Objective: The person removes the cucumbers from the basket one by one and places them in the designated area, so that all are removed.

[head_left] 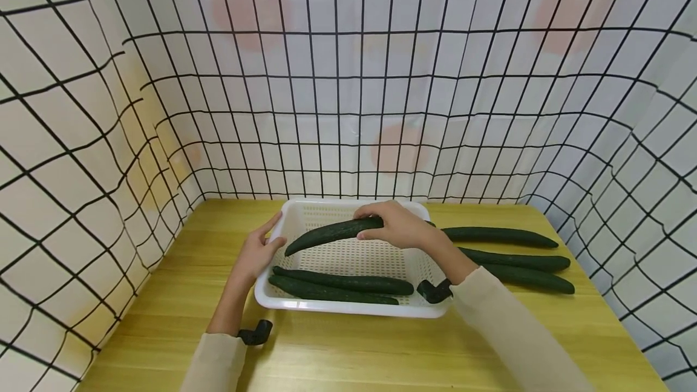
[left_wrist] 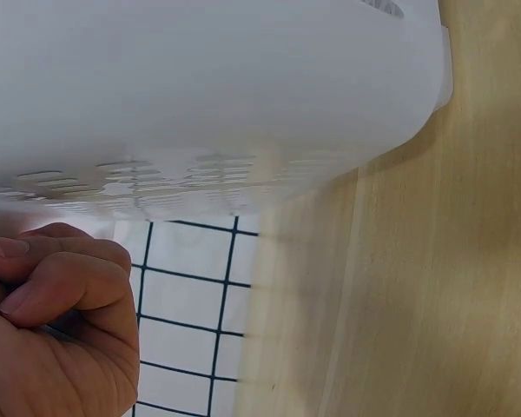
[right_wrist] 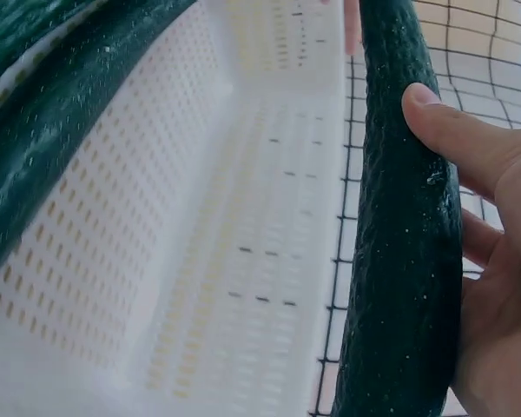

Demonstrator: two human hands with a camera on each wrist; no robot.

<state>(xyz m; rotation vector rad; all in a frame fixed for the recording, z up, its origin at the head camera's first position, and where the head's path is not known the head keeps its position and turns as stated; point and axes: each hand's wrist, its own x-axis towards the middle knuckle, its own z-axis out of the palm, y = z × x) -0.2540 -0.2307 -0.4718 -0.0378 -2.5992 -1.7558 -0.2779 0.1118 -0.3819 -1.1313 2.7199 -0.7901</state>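
The right hand [head_left: 400, 225] holds a cucumber [head_left: 331, 234]. The thumb is on one side of it and the fingers are on the other. The cucumber is over the white basket [head_left: 348, 310], and its free end sticks out to the left of that grip, dipping down close to the left thumb. The left hand [head_left: 256, 254] holds the basket's left edge, with the thumb over the top.

Two more cucumbers [head_left: 348, 282] lie side by side inside the basket, lower than the right hand's grip and nearer to the person. Three others [head_left: 501, 236] lie on the yellow table [head_left: 337, 356], to the right of that grip, outside the basket. Two of those are close together, and the third is a bit farther back. Past both hands stands a black net [head_left: 334, 33].
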